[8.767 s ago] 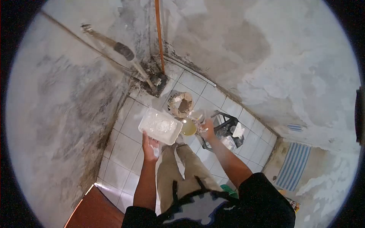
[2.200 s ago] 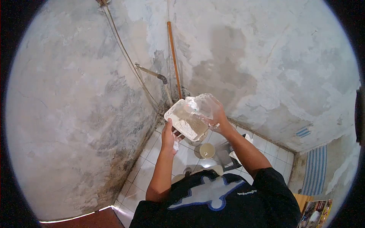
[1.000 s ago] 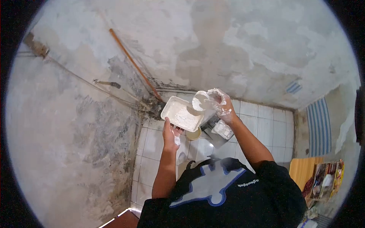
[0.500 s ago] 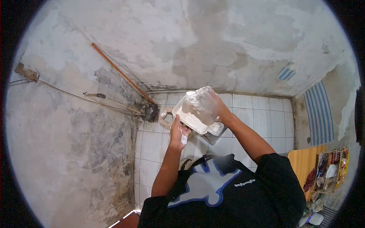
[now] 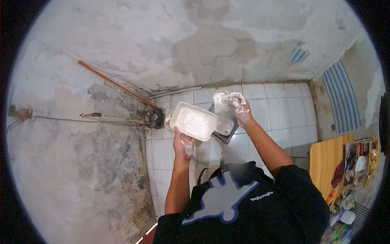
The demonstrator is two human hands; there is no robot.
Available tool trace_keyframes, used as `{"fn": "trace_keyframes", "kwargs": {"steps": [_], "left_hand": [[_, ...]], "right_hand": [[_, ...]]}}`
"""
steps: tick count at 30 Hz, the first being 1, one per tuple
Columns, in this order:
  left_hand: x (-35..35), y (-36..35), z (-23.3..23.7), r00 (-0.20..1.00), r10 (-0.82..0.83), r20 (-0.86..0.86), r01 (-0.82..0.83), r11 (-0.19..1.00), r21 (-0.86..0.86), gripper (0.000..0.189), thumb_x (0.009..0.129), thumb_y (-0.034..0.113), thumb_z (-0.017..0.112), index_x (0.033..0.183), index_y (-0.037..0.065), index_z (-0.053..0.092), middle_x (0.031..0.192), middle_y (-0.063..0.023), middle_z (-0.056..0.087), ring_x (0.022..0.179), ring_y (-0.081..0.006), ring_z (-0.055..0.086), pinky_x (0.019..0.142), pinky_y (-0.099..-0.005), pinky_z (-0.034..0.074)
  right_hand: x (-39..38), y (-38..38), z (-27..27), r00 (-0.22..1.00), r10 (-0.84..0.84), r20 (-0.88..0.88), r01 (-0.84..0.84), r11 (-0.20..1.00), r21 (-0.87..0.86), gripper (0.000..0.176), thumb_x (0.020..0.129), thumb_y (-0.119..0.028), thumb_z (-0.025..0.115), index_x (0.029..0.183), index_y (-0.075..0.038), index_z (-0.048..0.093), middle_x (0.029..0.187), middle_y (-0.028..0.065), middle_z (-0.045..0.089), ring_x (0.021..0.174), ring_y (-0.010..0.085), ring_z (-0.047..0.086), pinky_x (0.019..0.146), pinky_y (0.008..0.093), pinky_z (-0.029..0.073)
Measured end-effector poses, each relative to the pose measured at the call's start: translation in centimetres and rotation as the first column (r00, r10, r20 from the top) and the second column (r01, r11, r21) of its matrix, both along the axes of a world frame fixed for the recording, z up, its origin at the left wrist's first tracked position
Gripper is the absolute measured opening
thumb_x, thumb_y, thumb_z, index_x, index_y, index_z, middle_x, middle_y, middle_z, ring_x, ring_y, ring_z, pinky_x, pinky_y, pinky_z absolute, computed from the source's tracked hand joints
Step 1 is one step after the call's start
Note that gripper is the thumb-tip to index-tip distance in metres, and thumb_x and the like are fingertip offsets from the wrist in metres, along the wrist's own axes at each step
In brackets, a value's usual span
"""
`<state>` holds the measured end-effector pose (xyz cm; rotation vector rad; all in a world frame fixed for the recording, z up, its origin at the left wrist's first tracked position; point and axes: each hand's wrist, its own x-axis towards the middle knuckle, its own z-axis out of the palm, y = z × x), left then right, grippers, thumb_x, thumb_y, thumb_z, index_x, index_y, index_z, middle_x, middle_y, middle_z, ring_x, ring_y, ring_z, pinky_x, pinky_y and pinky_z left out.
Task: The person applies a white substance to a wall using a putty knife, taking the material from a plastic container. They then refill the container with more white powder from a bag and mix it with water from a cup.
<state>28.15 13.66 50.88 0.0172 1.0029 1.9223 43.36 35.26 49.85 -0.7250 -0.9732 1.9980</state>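
Observation:
A shallow off-white tray (image 5: 213,127) with white powder inside rests in my left hand (image 5: 183,145), whose fingers grip its lower left edge. Powder coats part of that palm. To the right of the tray, my right hand (image 5: 241,108) is raised with powder-covered fingers curled against a white, powder-coated piece (image 5: 220,101); what this piece is cannot be made out. Below it, a clear container (image 5: 224,127) stands on a dark flat surface (image 5: 228,138), partly hidden by the tray.
Grey stained walls surround a white tiled floor (image 5: 284,140). An orange pipe (image 5: 118,84) leans at the back left corner. At the right are a wooden board (image 5: 329,160), a wire rack with packets (image 5: 361,162) and a striped cloth (image 5: 341,97).
The tray has tilted flatter and shifted left with my left hand. My right hand has moved away from over the tray to its right, along with the white piece.

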Motion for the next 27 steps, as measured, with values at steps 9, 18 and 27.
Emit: {"fn": "trace_keyframes", "kwargs": {"steps": [9,18,27], "left_hand": [[1.6,-1.6,-4.9,0.975,0.161,0.150,-0.133,0.974,-0.181,0.067,0.095,0.050,0.043,0.143,0.006,0.028,0.142,-0.0137,0.036,0.128,-0.0284,0.039,0.107,-0.0446,0.033],[2.2,-3.7,-9.5,0.970,0.196,0.146,-0.179,0.977,-0.119,0.063,0.096,0.048,0.044,0.141,0.006,0.031,0.142,-0.0126,0.039,0.129,-0.0289,0.040,0.107,-0.0445,0.034],[0.8,-3.8,-12.2,0.955,0.218,0.202,-0.196,0.973,-0.121,0.062,0.096,0.048,0.042,0.142,0.008,0.032,0.140,-0.0120,0.042,0.128,-0.0271,0.042,0.106,-0.0437,0.035]], "right_hand": [[3.1,-1.3,-22.5,0.781,-0.029,0.624,0.012,0.999,0.031,0.014,0.080,-0.013,0.068,0.091,-0.005,0.063,0.085,0.0053,0.064,0.080,0.0174,0.061,0.069,0.0335,0.048],[0.2,-2.4,-36.3,0.374,-0.053,0.926,-0.111,0.989,0.102,0.017,0.076,-0.017,0.071,0.089,-0.008,0.065,0.086,0.0055,0.066,0.078,0.0202,0.063,0.066,0.0388,0.051],[-0.5,-2.8,-39.9,0.230,-0.339,0.912,-0.376,0.834,0.404,0.027,0.070,-0.030,0.072,0.081,-0.007,0.065,0.077,0.0096,0.066,0.072,0.0255,0.065,0.063,0.0393,0.052]]}}
